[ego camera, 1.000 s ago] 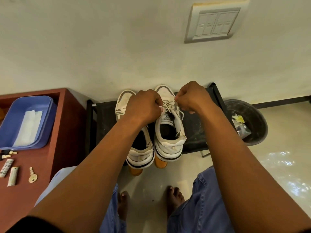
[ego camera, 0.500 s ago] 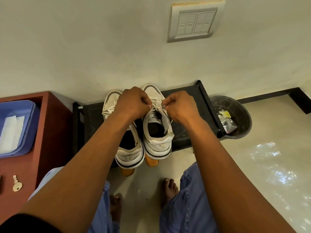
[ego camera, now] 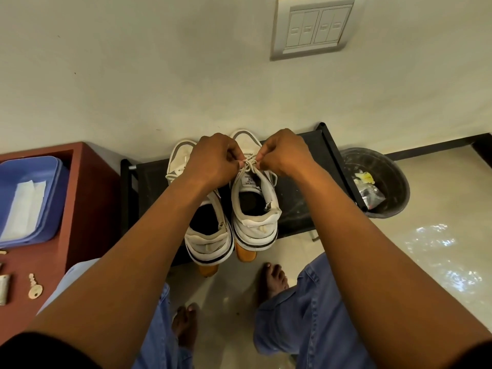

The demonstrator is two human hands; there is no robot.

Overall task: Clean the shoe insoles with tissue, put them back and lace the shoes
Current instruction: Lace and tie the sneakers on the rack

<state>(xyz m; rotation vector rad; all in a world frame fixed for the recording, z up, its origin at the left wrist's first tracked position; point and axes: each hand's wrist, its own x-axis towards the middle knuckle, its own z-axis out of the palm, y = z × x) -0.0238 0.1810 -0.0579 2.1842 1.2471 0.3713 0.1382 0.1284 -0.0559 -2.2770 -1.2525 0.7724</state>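
Two white sneakers stand side by side on a low black rack, heels toward me. My left hand and my right hand meet over the right sneaker. Each hand pinches part of its white lace, which crosses in a knot between my fingertips. The left sneaker sits partly under my left wrist, its toe hidden. Dark insoles show inside both shoes.
A blue tray holding white tissue sits on a red-brown cabinet at left, with a key nearer me. A black bin with rubbish stands right of the rack. My bare feet rest on the tiled floor.
My hands have stayed on the right sneaker's lace and drawn it into a crossed knot between the fingertips. The camera has shifted slightly.
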